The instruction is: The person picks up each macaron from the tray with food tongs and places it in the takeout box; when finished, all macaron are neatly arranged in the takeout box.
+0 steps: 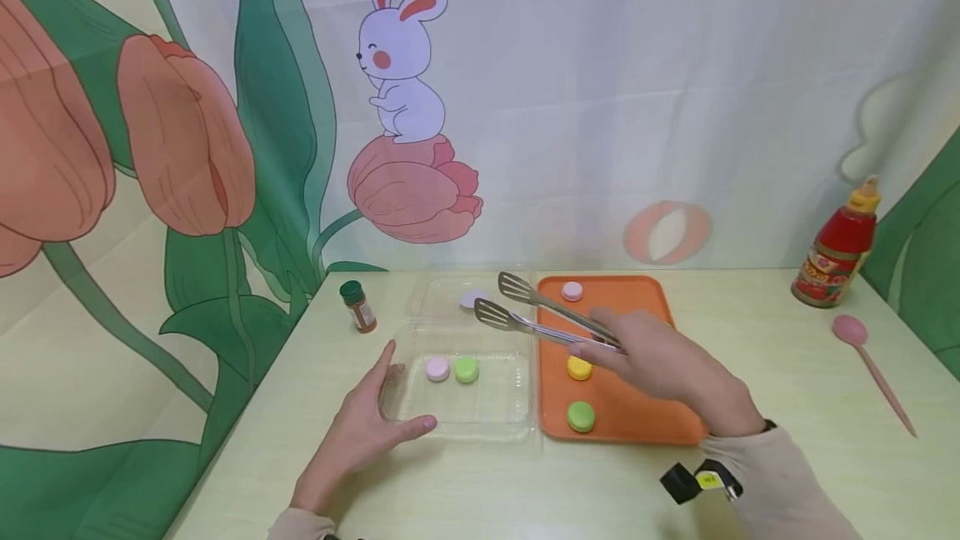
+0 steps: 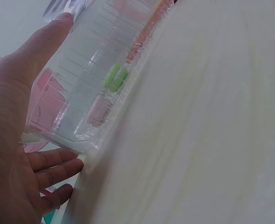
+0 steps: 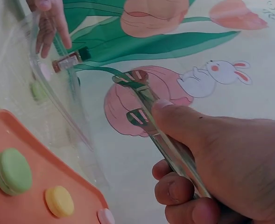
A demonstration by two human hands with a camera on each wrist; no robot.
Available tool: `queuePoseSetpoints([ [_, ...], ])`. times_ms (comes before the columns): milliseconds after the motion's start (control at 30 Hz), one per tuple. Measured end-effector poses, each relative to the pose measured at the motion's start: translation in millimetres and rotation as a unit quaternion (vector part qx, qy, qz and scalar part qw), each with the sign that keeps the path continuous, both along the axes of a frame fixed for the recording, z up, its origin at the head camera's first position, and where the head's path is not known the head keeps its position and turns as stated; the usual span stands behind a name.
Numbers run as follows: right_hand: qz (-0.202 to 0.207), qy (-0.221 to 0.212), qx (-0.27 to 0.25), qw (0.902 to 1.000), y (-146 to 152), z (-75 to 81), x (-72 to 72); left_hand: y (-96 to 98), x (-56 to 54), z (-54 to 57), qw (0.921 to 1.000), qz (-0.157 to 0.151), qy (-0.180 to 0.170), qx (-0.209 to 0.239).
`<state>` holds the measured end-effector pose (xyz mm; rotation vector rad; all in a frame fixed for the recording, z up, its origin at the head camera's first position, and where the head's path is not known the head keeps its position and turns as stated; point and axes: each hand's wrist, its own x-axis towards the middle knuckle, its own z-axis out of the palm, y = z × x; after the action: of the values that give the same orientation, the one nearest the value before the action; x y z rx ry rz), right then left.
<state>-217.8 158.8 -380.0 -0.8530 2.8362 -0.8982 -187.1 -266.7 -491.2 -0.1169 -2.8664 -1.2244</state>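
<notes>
My right hand (image 1: 660, 357) grips metal tongs (image 3: 174, 154), whose slotted tips stand apart with nothing between them. The tongs reach leftward over the orange tray (image 1: 637, 427) toward a clear plastic box (image 1: 487, 427). Inside the box sit a pale pink macaron (image 1: 437, 369) and a green macaron (image 1: 467, 370), side by side. At the box's left end my left hand (image 1: 360, 427) is spread, thumb along the front and fingers by the left side; firm contact is unclear. Pink (image 1: 572, 291), yellow (image 3: 59, 201) and green (image 3: 12, 171) macarons lie on the tray.
The box's clear lid (image 1: 435, 294) lies open behind it, with a pale lilac patch I cannot identify. A green-capped spice jar (image 1: 357, 307) stands back left. At right are a red sauce bottle (image 1: 836, 248) and a pink spoon (image 1: 873, 373). A printed curtain (image 1: 555, 107) hangs behind the table.
</notes>
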Motion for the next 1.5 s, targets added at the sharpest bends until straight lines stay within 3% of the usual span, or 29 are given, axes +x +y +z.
queuePoseSetpoints([
  [333,-0.052,-0.013,-0.012,0.9985,32,5.1,4.0,-1.9,-0.6,-2.0,1.0,-0.005,0.003,0.002],
  [1067,-0.136,0.032,0.002,0.9902,112,18.6,15.1,-0.7,0.4,-1.0,1.0,-0.002,0.004,0.0],
  [1300,-0.173,0.045,0.028,0.9834,134,17.2,14.0,-1.3,1.0,-2.0,1.0,-0.004,0.006,0.001],
  [1500,-0.181,0.044,0.035,0.9818,149,11.4,13.9,-1.4,0.1,-2.5,0.9999,-0.007,0.007,0.004],
])
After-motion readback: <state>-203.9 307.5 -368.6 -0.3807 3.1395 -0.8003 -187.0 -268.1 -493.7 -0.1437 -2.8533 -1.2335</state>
